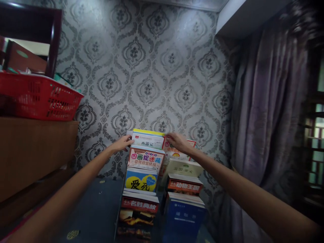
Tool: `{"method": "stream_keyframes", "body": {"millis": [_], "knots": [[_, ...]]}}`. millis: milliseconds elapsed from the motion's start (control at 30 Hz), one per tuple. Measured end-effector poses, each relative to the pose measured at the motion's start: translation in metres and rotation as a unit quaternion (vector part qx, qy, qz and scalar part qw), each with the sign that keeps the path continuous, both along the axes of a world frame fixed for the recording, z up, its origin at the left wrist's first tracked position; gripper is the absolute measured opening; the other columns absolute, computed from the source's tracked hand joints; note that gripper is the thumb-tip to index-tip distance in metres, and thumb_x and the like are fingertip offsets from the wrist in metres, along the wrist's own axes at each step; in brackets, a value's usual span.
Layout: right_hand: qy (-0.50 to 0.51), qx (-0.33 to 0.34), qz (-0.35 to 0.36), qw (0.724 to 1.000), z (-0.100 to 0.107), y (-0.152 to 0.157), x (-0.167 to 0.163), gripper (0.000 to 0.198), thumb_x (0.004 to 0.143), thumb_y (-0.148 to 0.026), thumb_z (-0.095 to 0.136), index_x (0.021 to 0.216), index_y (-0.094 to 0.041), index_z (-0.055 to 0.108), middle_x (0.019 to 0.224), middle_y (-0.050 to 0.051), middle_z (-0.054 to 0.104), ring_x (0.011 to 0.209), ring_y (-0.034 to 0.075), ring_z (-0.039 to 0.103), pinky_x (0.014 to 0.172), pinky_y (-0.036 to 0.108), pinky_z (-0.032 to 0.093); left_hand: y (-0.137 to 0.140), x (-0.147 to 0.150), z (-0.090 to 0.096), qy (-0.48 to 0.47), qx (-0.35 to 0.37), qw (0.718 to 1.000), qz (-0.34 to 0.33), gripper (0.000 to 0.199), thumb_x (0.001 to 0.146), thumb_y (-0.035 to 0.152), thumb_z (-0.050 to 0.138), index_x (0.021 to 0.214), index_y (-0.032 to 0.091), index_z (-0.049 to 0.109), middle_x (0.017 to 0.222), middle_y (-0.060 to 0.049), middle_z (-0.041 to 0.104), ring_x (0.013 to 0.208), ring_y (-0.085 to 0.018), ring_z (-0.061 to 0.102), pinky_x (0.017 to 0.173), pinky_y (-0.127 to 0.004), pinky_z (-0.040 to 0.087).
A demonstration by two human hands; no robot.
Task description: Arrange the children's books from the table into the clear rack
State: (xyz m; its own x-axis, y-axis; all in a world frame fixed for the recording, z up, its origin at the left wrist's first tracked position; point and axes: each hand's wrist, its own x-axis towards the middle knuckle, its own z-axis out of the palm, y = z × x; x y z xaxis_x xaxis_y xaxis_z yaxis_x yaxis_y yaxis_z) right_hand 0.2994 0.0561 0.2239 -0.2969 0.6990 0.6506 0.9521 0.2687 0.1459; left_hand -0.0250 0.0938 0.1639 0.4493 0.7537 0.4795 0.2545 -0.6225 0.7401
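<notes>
Two rows of upright books stand one behind another. At the back of the left row is a white book [146, 141] with Chinese characters on its cover, a yellow-edged one [148, 131] just behind it. My left hand [124, 143] grips the white book's left edge. On its right edge, my right hand [177, 141] has its fingers closed near the top corner. In front come a picture-puzzle book [146, 159], a blue and yellow book [141, 180] and a dark red-topped book [138, 219].
The right row holds a pale green book [184, 168], an orange-topped book [184, 185] and a blue book [184, 219]. Left, a red basket [40, 98] sits on a brown wooden cabinet [37, 152]. A patterned wall [149, 74] rises behind, and a curtain [265, 101] hangs right.
</notes>
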Motion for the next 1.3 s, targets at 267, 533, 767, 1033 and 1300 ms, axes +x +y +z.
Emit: {"method": "stream_keyframes", "body": {"millis": [267,533,767,1033,1300], "knots": [[0.012,0.026,0.018,0.999,-0.004,-0.004,0.003,0.034,0.094,-0.026,0.048,0.122,-0.016,0.064,0.115,0.013,0.071,0.106,0.024,0.064,0.092,0.032,0.046,0.001,0.008,-0.002,-0.032,0.108,0.985,0.127,0.034,0.089,0.035,0.048,0.119,0.018,0.049,0.109,-0.009,0.066,0.098,-0.022,0.063,0.077,-0.035,0.053],[0.077,0.101,-0.052,0.991,-0.025,-0.011,0.053,0.042,0.1,-0.033,0.033,0.128,-0.019,0.06,0.139,0.017,0.057,0.133,0.034,0.045,0.109,0.059,0.029,-0.051,0.077,0.042,0.155,0.49,0.821,0.249,0.032,0.096,0.02,0.043,0.123,0.019,0.058,0.12,-0.009,0.062,0.116,-0.025,0.051,0.101,-0.04,0.042],[0.056,0.063,-0.009,0.996,-0.029,-0.019,0.063,0.042,0.1,-0.035,0.036,0.132,-0.022,0.059,0.124,0.013,0.066,0.118,0.031,0.058,0.098,0.045,0.043,-0.055,0.146,0.048,0.303,0.497,0.781,0.224,0.026,0.094,0.015,0.045,0.111,0.018,0.065,0.113,-0.01,0.065,0.112,-0.027,0.052,0.088,-0.038,0.044],[0.109,0.016,0.086,0.99,-0.018,-0.015,0.071,0.037,0.099,-0.031,0.039,0.122,-0.019,0.067,0.119,0.011,0.07,0.111,0.024,0.062,0.102,0.035,0.043,-0.05,0.156,0.058,0.299,0.444,0.816,0.219,0.028,0.095,0.017,0.043,0.101,0.018,0.071,0.105,-0.01,0.068,0.108,-0.026,0.055,0.087,-0.037,0.045],[0.288,-0.005,0.096,0.953,-0.007,-0.007,0.093,0.03,0.094,-0.03,0.043,0.102,-0.018,0.07,0.107,0.008,0.072,0.104,0.022,0.063,0.095,0.036,0.047,-0.049,0.161,0.06,0.283,0.449,0.822,0.206,0.024,0.092,0.019,0.047,0.089,0.017,0.071,0.097,-0.011,0.068,0.101,-0.026,0.056,0.086,-0.037,0.046]]}}
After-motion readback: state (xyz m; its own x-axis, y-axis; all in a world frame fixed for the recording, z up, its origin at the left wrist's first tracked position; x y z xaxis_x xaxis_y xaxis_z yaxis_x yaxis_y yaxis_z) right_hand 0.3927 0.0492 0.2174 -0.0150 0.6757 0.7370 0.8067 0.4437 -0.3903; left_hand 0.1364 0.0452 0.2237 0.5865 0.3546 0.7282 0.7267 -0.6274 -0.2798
